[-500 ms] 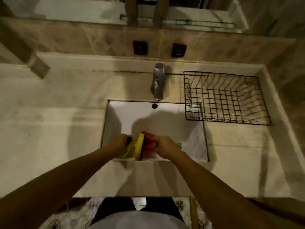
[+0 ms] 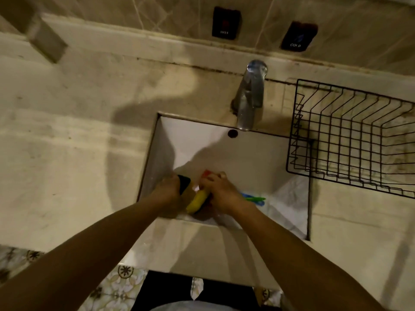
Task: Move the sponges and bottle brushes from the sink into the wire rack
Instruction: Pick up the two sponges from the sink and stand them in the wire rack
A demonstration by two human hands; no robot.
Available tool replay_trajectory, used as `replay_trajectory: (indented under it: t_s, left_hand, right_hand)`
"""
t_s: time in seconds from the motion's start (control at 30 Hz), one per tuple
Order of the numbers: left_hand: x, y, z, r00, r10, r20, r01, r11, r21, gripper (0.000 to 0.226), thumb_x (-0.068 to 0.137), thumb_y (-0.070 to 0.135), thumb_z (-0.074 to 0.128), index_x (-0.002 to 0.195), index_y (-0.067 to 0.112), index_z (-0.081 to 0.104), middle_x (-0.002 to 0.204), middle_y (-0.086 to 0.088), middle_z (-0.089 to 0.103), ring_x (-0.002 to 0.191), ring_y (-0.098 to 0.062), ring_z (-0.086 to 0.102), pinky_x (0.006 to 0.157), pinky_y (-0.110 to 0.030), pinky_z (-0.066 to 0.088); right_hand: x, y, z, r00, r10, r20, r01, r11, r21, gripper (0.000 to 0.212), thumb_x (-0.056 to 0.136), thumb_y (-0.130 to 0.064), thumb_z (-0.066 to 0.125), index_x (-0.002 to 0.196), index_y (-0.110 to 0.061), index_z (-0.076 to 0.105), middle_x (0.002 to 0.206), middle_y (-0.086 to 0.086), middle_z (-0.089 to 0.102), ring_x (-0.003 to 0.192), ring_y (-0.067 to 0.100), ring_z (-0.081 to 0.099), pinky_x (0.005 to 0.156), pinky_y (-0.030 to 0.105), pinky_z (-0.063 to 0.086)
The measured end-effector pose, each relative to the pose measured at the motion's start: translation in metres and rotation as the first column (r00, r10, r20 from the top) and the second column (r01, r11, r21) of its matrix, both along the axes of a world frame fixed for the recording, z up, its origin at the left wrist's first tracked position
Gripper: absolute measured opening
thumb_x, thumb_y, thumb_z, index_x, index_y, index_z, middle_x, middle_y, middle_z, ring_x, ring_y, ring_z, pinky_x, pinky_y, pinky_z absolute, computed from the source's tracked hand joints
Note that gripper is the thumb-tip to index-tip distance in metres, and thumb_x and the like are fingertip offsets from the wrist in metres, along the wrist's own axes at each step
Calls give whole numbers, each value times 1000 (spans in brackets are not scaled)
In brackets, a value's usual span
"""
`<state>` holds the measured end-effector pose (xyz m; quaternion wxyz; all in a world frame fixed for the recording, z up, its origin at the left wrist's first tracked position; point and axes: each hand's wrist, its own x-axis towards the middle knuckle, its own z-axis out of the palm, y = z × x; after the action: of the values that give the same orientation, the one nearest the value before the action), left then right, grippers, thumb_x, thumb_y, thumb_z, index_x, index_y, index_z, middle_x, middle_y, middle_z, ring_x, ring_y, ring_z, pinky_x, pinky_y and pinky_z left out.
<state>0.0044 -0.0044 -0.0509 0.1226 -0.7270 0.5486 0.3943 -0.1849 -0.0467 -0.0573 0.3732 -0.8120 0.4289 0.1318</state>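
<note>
Both my hands are down in the white sink point(image 2: 258, 158) at its near edge. My left hand point(image 2: 167, 190) is closed around a dark sponge point(image 2: 184, 184). My right hand point(image 2: 221, 190) grips a yellow sponge point(image 2: 197, 202) together with a red sponge point(image 2: 206, 173) that shows above my fingers. Blue and green brush handles point(image 2: 253, 198) stick out to the right from under my right hand. The black wire rack point(image 2: 350, 140) stands on the counter right of the sink, with nothing seen inside it.
A chrome tap point(image 2: 249, 95) stands at the back of the sink, above the overflow hole point(image 2: 232, 133). Two dark hot and cold switches point(image 2: 225, 22) are on the tiled wall. Beige stone counter point(image 2: 67, 142) lies to the left. Patterned floor tiles point(image 2: 116, 286) show below.
The view has dropped closer to the sink. The yellow sponge has tilted from upright to slanted under my right hand, and the red sponge now shows above my fingers.
</note>
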Motion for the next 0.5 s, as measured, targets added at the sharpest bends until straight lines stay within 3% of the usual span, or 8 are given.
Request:
replay_trajectory:
  t_s: [0.13, 0.27, 0.33, 0.4, 0.5]
  left_hand:
    - [1, -15, 1, 994, -111, -6, 111, 993, 43, 60, 58, 29, 80, 111, 13, 59, 101, -6, 63, 100, -28, 62, 77, -32, 50]
    - [2, -34, 19, 939, -299, 171, 313, 948, -60, 73, 64, 32, 75, 127, 16, 41, 117, -11, 51, 103, -33, 55, 74, -38, 50]
    - [-1, -45, 36, 921, -368, 127, 381, 919, -101, 79, 64, 34, 73, 133, 23, 36, 117, -9, 47, 98, -31, 57, 65, -37, 48]
    - [-10, -56, 55, 899, -434, 65, 439, 888, -138, 82, 63, 39, 72, 134, 29, 33, 115, -7, 45, 101, -30, 53, 66, -36, 46]
    - [-37, -72, 88, 852, -524, -7, 510, 832, -217, 87, 63, 53, 68, 138, 30, 30, 117, -7, 48, 107, -29, 49, 80, -42, 52]
  right_hand:
    - [-8, -8, 19, 996, -77, 36, 78, 997, -13, 42, 78, -19, 68, 119, -22, 61, 117, 11, 59, 107, 35, 45, 86, 40, 46]
    - [-33, -21, 66, 954, -276, 122, 261, 958, 120, 40, 74, -17, 78, 112, -19, 65, 105, 7, 64, 92, 22, 57, 77, 32, 50]
    - [-56, -25, 93, 909, -395, 133, 367, 910, 192, 42, 74, -22, 82, 111, -22, 63, 98, -2, 64, 86, 15, 61, 70, 21, 53]
    - [-81, -28, 120, 851, -501, 159, 471, 860, 195, 44, 74, -26, 83, 111, -26, 60, 92, -12, 60, 80, 2, 60, 56, 9, 50]
    - [-131, -32, 162, 732, -651, 203, 628, 759, 172, 40, 74, -28, 83, 108, -27, 63, 95, -9, 65, 85, 2, 62, 59, 12, 49]
